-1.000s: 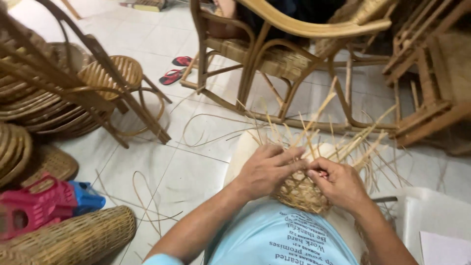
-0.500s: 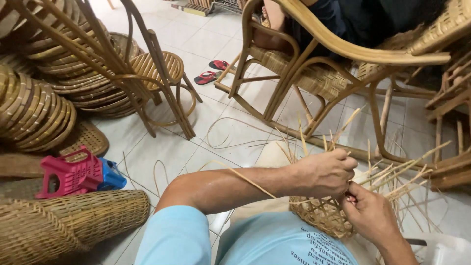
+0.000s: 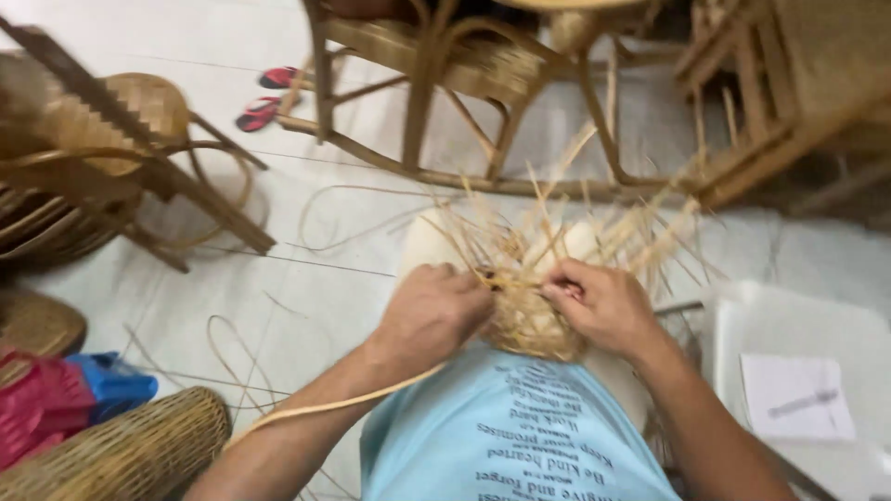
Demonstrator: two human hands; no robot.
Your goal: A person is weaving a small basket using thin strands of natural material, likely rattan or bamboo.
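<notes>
A small half-woven straw basket (image 3: pixel 527 320) rests against my lap, with several loose pale strands (image 3: pixel 594 227) sticking up and out of its rim. My left hand (image 3: pixel 432 311) is closed on the basket's left side. My right hand (image 3: pixel 603 306) pinches strands at its right rim. One long flat strip (image 3: pixel 325 408) trails from under my left hand down along my forearm. The basket's lower part is hidden behind my light blue shirt (image 3: pixel 520 436).
A rattan rocking chair (image 3: pixel 464 83) stands ahead, with red sandals (image 3: pixel 264 97) beside it. Wooden frames and a woven seat (image 3: pixel 121 121) are at the left. A woven basket (image 3: pixel 130 450), a pink stool (image 3: pixel 37 408) and a white lidded box (image 3: pixel 807 371) lie close by. Thin strands curl on the tiled floor.
The view has swung and tilted down. My left hand drew back from the rim to the basket's left side, and my right hand rose to the right rim.
</notes>
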